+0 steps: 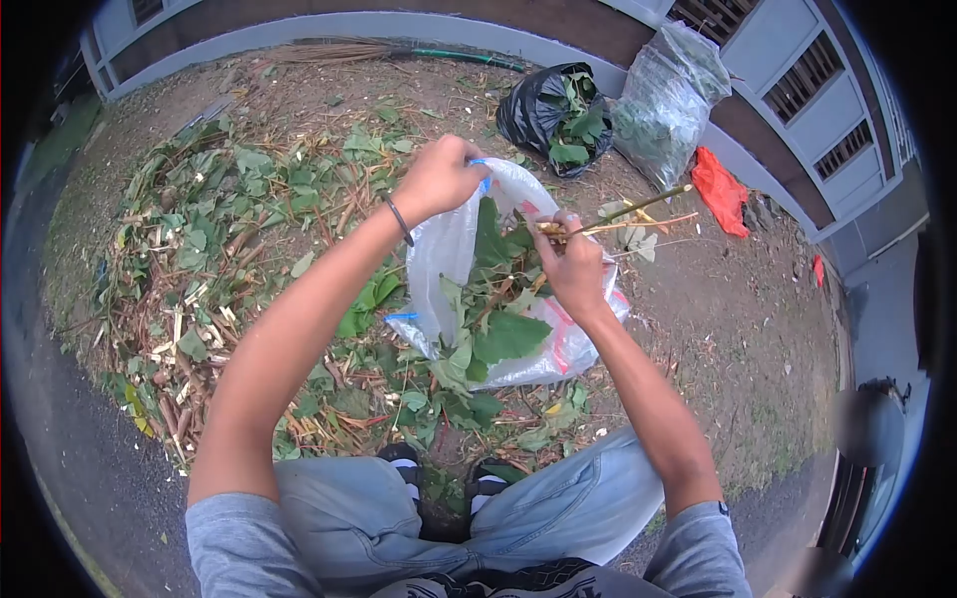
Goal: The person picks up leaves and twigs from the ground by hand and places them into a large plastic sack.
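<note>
A white woven plastic sack lies with its mouth spread wide in front of me, green leaves and stems bunched inside and spilling over its near edge. My left hand pinches the sack's far left rim beside a blue stripe. Above the sack's right side, my right hand is closed around a few thin twigs. Their cut ends stick out to the right, past the sack.
Leaves and chopped stems cover the ground at left. Behind stand a black bag of leaves and a filled clear bag, near an orange-red plastic bag. A stick broom lies along the wall.
</note>
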`<state>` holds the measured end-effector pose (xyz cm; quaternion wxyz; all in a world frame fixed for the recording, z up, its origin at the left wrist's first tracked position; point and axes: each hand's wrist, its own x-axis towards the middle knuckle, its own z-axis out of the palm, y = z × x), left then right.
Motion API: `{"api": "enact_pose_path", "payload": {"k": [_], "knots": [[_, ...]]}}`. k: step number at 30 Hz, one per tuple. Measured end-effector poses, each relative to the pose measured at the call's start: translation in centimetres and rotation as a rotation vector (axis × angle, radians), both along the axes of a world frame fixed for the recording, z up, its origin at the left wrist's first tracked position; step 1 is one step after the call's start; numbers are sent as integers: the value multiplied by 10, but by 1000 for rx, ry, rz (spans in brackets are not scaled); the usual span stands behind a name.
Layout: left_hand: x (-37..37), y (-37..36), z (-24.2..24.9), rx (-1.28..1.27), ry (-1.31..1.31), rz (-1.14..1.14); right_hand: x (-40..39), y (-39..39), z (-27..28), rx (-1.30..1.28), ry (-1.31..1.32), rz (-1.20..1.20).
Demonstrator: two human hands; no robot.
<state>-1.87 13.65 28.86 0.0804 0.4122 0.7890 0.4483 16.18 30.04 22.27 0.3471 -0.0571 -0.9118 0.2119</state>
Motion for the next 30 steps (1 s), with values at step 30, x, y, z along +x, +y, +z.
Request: {"api": "enact_pose_path", "payload": {"k": [30], "knots": [[-58,5,52,497,-661,127,48,6,164,298,-329,191]]}}
